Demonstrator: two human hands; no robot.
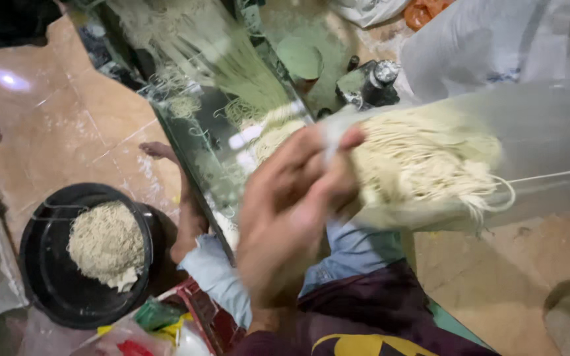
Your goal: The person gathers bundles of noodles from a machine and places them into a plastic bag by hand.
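My left hand, blurred by motion, pinches the open edge of a clear plastic bag in the middle of the view. The bag holds a bundle of pale yellow noodles and stretches out to the right. My right hand does not show; it may be behind the bag. Below the hand are my dark shirt and my bent knee in blue jeans. My bare foot rests on the tiled floor at the left.
A black basin with a heap of crumbly noodles stands at the lower left. A long shiny tray strewn with noodle strands runs toward the top. Behind it are a green round lid, a dark device and white sacks.
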